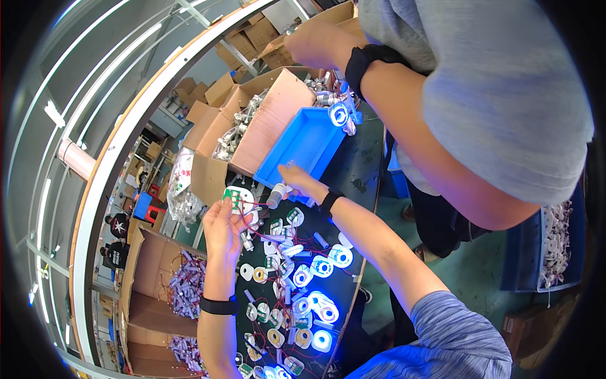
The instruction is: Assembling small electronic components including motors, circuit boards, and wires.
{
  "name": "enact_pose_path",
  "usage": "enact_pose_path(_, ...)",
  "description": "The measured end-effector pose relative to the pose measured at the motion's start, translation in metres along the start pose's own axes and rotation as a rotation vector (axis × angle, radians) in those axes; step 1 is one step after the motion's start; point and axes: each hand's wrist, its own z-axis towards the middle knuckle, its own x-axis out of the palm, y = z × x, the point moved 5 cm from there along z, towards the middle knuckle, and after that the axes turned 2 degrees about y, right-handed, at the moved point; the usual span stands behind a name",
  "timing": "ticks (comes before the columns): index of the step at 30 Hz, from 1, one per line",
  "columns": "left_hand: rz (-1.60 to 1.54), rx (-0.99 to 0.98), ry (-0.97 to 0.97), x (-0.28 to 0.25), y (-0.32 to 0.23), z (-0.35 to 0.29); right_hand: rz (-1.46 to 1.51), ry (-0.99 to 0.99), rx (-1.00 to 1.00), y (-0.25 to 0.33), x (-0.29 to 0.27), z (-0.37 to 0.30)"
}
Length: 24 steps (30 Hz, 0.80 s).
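Note:
My left hand (221, 228) is closed on the edge of a white plastic housing with a green circuit board (235, 199) in it. In my right hand (303, 182) is a silver-grey cylindrical motor (276, 196), gripped by its end. Red wires run from the circuit board toward the motor. Below my hands, many similar white housings (272, 262) with boards, coils and red wires lie on the dark table (344, 297). Several lit round pieces (322, 341) glow blue-white among them. Behind my right hand stands a blue plastic bin (303, 142).
A cardboard box (271, 117) of motors stands beyond the bin. To the left, another box (148, 268) holds purple cylindrical cells (188, 284). A co-worker's arm (404, 120) reaches in from the right. A dark blue crate (530, 246) of white parts stands at right.

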Motion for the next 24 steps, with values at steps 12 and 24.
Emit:
enact_pose_path(12,-0.021,-0.003,0.018,-0.0075,0.0008,0.0001,0.02,0.002,-0.026,0.0009,0.0009,-0.001)
enact_pose_path(24,-0.024,0.001,0.018,-0.0094,0.0028,0.002,-0.127,-0.074,-0.126,0.0072,0.0005,-0.007)
